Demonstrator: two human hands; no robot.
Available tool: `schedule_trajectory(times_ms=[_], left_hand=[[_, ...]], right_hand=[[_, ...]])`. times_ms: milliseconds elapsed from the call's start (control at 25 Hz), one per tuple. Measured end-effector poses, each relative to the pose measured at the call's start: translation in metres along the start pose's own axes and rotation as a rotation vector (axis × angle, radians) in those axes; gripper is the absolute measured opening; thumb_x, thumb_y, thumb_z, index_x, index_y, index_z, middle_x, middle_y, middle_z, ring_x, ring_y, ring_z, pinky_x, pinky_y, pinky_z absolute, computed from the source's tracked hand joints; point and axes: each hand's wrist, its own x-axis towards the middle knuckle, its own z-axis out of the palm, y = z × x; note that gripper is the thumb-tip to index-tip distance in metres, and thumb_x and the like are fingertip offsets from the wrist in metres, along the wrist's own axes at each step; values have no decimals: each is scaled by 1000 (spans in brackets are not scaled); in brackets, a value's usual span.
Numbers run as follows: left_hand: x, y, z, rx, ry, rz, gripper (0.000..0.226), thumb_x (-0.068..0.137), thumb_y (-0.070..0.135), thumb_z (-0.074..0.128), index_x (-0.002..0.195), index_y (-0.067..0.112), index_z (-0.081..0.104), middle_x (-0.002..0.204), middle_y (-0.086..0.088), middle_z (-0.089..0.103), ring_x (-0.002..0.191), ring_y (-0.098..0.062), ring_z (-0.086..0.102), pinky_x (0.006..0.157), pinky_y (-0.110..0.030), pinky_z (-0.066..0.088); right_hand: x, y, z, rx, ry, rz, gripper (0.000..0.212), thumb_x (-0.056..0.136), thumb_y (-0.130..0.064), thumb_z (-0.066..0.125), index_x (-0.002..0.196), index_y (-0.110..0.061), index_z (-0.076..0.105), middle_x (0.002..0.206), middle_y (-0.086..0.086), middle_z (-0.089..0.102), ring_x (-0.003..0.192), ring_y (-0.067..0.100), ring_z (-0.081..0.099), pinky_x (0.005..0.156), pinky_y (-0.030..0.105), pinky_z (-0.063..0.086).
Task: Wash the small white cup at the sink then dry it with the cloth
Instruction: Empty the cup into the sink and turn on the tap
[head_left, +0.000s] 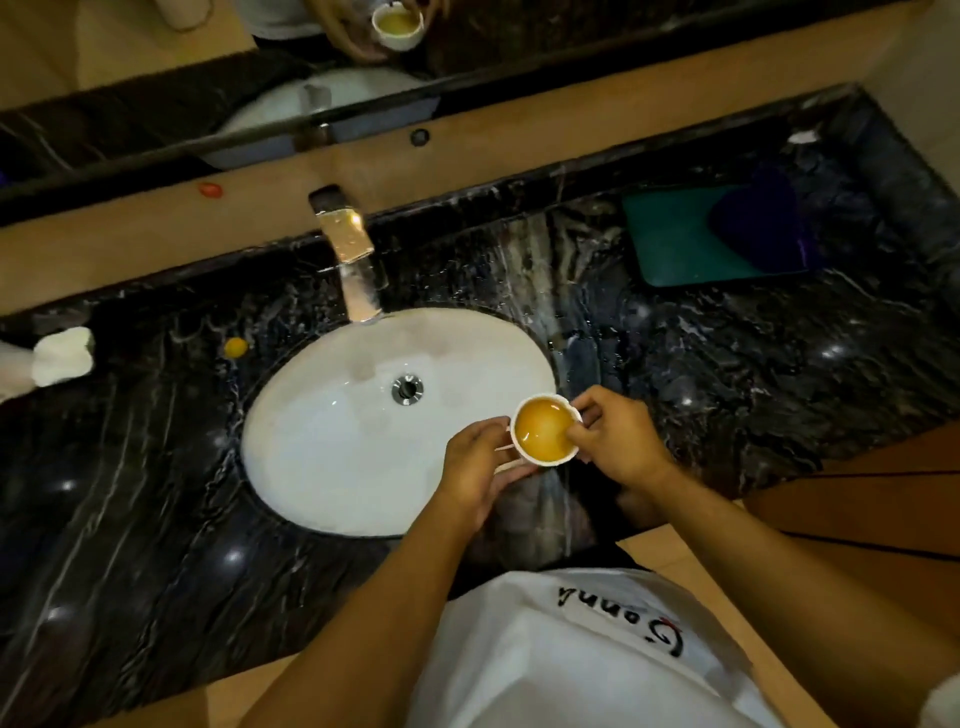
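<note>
The small white cup (543, 429) is upright over the right rim of the white oval sink (332, 447) and holds yellow-orange liquid. My left hand (480, 467) grips its left side from below. My right hand (615, 439) pinches its right rim, with a thumb over the edge. A dark blue cloth (756, 221) lies on a teal tray (675, 239) at the back right of the counter. The chrome tap (353, 260) stands behind the sink, and I see no water running from it.
The counter (727, 364) is black marble with wet streaks. A white crumpled cloth or tissue (62, 356) sits at the far left, with a small yellow spot (235, 346) near the basin. A mirror (260, 78) behind the counter reflects the cup and hands.
</note>
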Motion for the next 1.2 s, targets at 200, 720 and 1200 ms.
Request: schedule_trajectory(times_ms=[200,720,1200], left_hand=[[3,27,-60,-430,-84,-132,47,101,47,51,128,11,64,126,-19,67,115,-38,64,90,-50,57],[17,72,-143,-671,-28,19,46,102,35,44,134,6,62,139,-24,63,119,-38,61,95,-55,52],[55,126,-141,-641,27,96,34,102,31,44,111,6,65,94,-19,77,91,-35,69,69,-45,61]], right_hand=[[-9,-64,52,22,-27,41,18,83,-6,75,94,-15,63,79,13,71,55,22,72,50,27,58],[26,-159,123,10,-34,-217,8,95,-22,63,92,-18,69,93,2,70,82,19,68,74,28,48],[139,-299,107,-583,14,-436,72,102,-46,39,163,-32,4,129,26,58,102,42,64,68,41,46]])
